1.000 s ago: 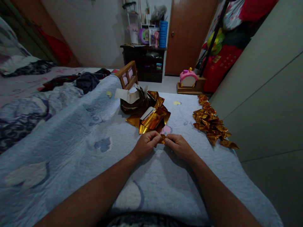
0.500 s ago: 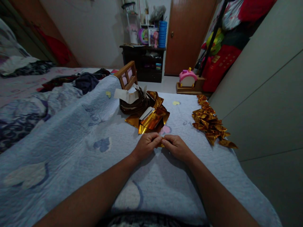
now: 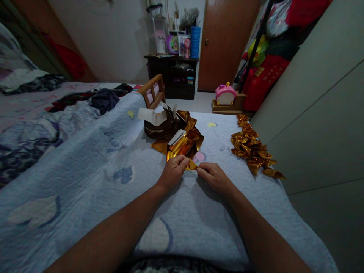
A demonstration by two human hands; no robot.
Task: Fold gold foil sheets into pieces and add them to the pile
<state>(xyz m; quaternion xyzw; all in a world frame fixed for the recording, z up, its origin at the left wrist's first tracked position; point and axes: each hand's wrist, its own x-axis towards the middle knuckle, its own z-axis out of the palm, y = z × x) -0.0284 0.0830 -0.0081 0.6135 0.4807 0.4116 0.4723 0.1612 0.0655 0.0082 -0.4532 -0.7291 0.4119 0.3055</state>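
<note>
Between my hands is a small piece of folded gold foil paper (image 3: 191, 165), with a pointed corner toward the right. My left hand (image 3: 174, 169) pinches its left side, and my right hand (image 3: 212, 174) pinches the right tip. Just beyond my left hand lie larger shiny gold foil sheets (image 3: 184, 146), curled and overlapping. Behind them sits a dark brown stack of paper (image 3: 160, 129) with pale strips sticking up. To the right, a heap of folded gold foil pieces (image 3: 253, 146) runs along the bed's edge.
A pale blue quilt (image 3: 113, 212) covers the bed under everything. Crumpled clothes (image 3: 105, 99) lie at the left. A wooden rail (image 3: 153, 91) stands at the bed's far end. A pale cabinet (image 3: 318, 125) flanks the right side, and a pink toy (image 3: 225, 94) sits beyond the bed.
My hands have moved slightly apart, the left one a little up and left. More of the gold foil paper shows between them, now with a triangular point.
</note>
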